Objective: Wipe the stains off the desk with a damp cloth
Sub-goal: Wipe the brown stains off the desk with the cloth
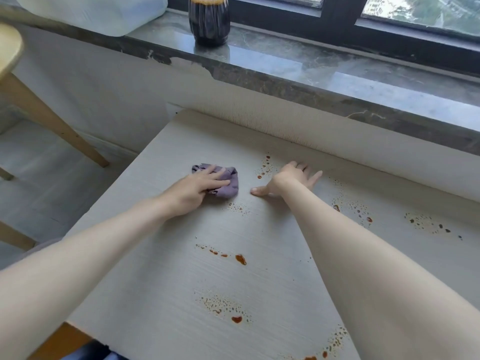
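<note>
Purple cloth (230,186) lies bunched under left hand's (196,190) straight fingers (217,175); right hand (288,178) spreads flat on desk (176,271).

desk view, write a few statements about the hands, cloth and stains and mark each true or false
1. The left hand presses on the purple cloth. True.
2. The right hand holds a second cloth. False: it holds nothing and rests on the desk with its fingers spread.
3. Reddish-brown stains still dot the desk nearer the person than the cloth. True.
4. The dark vase stands on the desk. False: it stands on the windowsill.
5. The cloth lies to the right of the right hand. False: it lies to its left.
</note>
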Action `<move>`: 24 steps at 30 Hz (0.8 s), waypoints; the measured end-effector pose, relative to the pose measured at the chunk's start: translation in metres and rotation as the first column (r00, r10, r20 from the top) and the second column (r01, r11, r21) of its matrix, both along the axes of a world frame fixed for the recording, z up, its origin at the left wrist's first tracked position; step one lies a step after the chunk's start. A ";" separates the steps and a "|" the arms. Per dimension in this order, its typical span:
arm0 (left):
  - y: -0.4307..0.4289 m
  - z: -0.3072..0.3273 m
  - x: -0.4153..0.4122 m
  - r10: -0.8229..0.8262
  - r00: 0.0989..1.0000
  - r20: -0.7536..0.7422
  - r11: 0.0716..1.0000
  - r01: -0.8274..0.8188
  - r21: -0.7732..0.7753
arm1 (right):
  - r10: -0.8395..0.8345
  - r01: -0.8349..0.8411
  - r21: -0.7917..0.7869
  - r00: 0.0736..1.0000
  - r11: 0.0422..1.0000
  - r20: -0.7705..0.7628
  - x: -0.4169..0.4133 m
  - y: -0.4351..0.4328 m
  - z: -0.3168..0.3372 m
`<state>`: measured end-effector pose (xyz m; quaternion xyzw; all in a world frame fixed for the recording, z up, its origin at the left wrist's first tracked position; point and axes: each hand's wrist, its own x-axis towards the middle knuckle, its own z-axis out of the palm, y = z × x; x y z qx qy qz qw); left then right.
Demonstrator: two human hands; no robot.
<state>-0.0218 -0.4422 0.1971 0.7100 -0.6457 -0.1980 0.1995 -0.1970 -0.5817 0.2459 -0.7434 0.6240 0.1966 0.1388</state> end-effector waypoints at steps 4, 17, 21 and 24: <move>-0.013 -0.002 0.017 0.165 0.986 -0.013 0.986 -0.165 -0.018 | -0.013 0.013 0.003 1.000 1.000 0.007 0.000 0.000 0.000; -0.011 0.003 -0.018 0.155 0.988 -0.022 0.986 -0.156 -0.057 | 0.007 -0.007 -0.020 1.000 1.000 0.014 -0.003 0.000 -0.004; 0.012 -0.001 -0.018 -0.077 0.989 -0.127 0.997 0.079 0.010 | 0.013 -0.012 -0.034 0.999 0.999 0.032 -0.002 -0.002 -0.007; 0.001 0.000 -0.006 0.090 0.967 -0.240 0.996 -0.083 0.038 | -0.018 0.020 -0.016 0.997 1.000 0.074 -0.007 0.003 -0.007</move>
